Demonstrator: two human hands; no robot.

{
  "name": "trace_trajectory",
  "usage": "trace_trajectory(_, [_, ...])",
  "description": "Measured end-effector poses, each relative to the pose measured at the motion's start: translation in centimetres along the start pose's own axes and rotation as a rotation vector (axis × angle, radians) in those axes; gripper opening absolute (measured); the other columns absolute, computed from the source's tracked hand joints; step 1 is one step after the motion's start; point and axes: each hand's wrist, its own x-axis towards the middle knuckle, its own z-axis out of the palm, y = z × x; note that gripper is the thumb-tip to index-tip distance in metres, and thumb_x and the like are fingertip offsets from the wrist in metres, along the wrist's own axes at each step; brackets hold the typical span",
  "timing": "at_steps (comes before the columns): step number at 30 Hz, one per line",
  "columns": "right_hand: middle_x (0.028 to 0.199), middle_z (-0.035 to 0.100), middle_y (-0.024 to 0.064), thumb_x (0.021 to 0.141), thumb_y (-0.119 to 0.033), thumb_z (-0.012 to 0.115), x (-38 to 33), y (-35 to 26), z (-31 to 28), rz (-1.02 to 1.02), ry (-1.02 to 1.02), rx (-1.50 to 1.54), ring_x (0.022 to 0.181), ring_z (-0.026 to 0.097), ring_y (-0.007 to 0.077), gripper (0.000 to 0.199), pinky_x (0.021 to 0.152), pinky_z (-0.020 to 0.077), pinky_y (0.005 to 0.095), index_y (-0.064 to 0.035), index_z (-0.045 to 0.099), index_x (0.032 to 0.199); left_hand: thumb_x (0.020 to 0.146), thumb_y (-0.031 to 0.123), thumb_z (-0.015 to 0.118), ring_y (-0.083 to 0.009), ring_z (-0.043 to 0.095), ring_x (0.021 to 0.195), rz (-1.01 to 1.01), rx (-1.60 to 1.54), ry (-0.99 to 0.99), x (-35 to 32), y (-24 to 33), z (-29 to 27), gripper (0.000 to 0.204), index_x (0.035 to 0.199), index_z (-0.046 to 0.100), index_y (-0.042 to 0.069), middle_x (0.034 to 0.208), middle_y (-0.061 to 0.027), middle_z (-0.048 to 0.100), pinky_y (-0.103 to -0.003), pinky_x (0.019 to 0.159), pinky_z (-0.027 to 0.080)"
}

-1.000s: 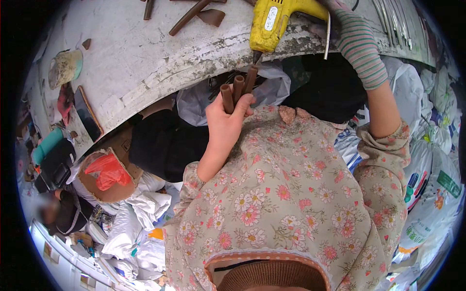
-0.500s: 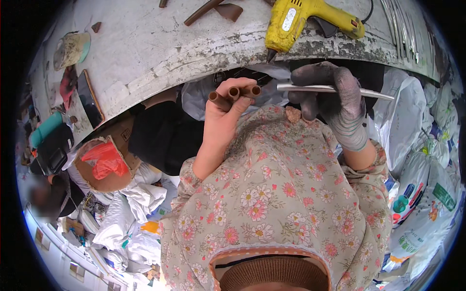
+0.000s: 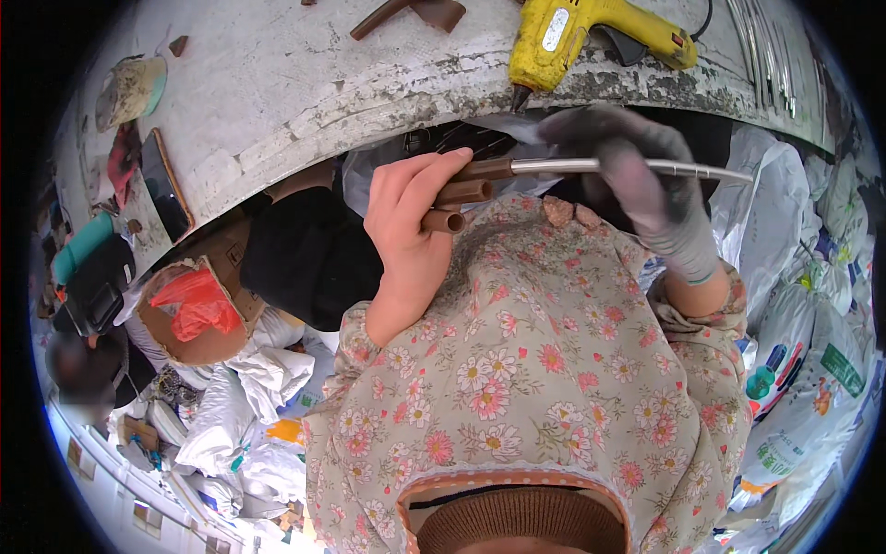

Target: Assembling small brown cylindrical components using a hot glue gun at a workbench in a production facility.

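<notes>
Three brown tubes sit bunched in my bare left hand (image 3: pixel 406 212), their ends pointing right: an upper tube (image 3: pixel 486 170), a middle tube (image 3: pixel 468 191) and a lower tube (image 3: pixel 445 222). A slim silvery metal rod (image 3: pixel 563 166) meets the open end of the upper tube; its tip seems to be inside. My right hand (image 3: pixel 646 175), in a grey glove with dark fingers, is closed around the rod, though motion blurs the fingers. Beyond the right hand, the rod's far end curves to a thin point. Two brownish lumps (image 3: pixel 558 210) rest at the apron's edge below the rod.
A yellow glue gun (image 3: pixel 554 46) lies at the worn edge of the grey table (image 3: pixel 277 83), nozzle toward me. Metal strips (image 3: pixel 761 60) lie at the far right, brown scraps (image 3: pixel 434 14) at the back. White bags (image 3: pixel 803 369) and a carton (image 3: pixel 189 346) flank me.
My left hand has turned so the tubes point right rather than toward me. The rod's near end has come to the upper tube, and my right fingers have shifted along the rod.
</notes>
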Motion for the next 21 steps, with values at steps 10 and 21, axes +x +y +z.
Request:
trace_trajectory(10, [0.080,0.063,0.0095,0.075,-0.014,0.066,-0.7,2.5,2.7,-0.100,0.200,-0.241,0.073,0.056,0.0079,0.027,0.065,0.0472,0.0232,0.0029,0.060,0.094,0.053,0.001,0.063,-0.0228,0.055,0.069,0.096,-0.029,-0.023,-0.9,1.6,1.3,0.041,0.094,0.065,0.007,0.083,-0.0065,0.061,-0.030,0.062,0.045])
trace_trajectory(21, [0.077,0.063,0.0064,0.080,-0.033,0.061,0.8,2.9,-12.8,0.091,0.748,-0.810,0.068,0.057,0.0137,0.033,0.065,0.0441,0.0274,-0.0051,0.062,0.097,0.071,-0.005,0.059,-0.0154,0.056,0.086,-0.559,-0.183,-0.165,-3.2,-2.3,0.5,0.036,0.105,0.058,0.007,0.096,-0.0058,0.060,-0.027,0.073,0.044])
